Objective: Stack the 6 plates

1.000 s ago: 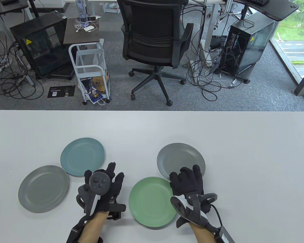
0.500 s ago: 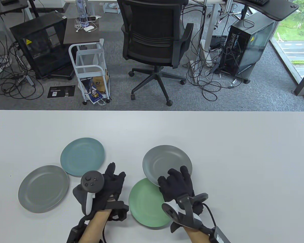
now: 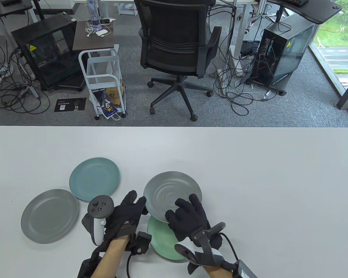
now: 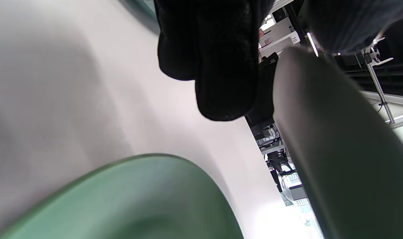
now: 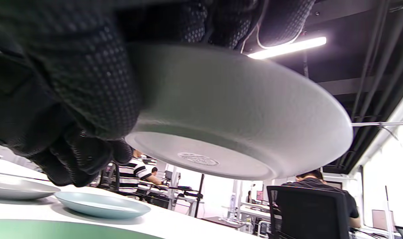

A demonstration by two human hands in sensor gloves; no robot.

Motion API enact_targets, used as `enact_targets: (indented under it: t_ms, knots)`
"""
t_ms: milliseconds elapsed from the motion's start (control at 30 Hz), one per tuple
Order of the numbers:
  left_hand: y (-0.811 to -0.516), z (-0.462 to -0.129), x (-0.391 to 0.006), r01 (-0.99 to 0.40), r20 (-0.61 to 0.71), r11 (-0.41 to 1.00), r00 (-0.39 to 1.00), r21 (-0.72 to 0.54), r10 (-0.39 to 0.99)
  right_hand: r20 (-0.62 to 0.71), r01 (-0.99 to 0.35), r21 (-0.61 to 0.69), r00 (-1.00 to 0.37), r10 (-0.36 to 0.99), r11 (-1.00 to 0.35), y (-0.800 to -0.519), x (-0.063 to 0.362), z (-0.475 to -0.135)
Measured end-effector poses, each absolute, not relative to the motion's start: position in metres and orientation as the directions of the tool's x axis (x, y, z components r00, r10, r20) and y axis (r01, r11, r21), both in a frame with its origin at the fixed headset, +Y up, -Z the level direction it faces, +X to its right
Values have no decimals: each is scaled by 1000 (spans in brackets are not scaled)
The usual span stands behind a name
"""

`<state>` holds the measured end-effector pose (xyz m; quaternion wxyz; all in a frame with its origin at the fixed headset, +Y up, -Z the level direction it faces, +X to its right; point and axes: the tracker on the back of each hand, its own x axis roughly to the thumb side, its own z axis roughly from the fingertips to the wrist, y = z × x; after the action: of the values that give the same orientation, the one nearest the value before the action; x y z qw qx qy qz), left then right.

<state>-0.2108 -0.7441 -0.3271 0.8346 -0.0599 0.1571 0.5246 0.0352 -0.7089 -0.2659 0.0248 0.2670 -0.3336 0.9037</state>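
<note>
- Table view: the right hand point(image 3: 191, 215) grips the near rim of a grey plate point(image 3: 171, 192), holding it above the far part of the green plate point(image 3: 162, 240), which lies on the white table point(image 3: 249, 173) near its front edge. The left hand point(image 3: 124, 217) reaches toward the raised plate's left rim, fingers spread and extended; whether they touch the rim cannot be told here. A light blue plate point(image 3: 94, 178) and a second grey plate point(image 3: 50, 215) lie on the left part of the table, the blue one farther from the front edge, their rims close together.
- Left wrist view: black gloved fingers point(image 4: 221, 66) hang beside the raised grey plate point(image 4: 337, 149), apart from it; the green plate point(image 4: 138, 202) lies below on the table point(image 4: 55, 99).
- Right wrist view: the gloved fingers point(image 5: 98, 89) clamp the grey plate point(image 5: 237, 113) by its rim, its underside clear of the table point(image 5: 188, 222). The light blue plate point(image 5: 101, 204), another grey plate point(image 5: 15, 189) and the green plate point(image 5: 55, 230) rest below.
</note>
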Motion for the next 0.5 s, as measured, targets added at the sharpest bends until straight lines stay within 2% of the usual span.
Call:
enact_targets:
  t_ms: [167, 500]
  knots:
    - [-751, -330, -213, -931, -354, 362, 324, 47, 877, 531, -229, -597, -831, -164, -769, -711, 26, -261]
    - [-754, -331, -221, -929, -382, 359, 302, 88, 873, 558, -168, -574, -797, -232, -802, -712, 25, -262]
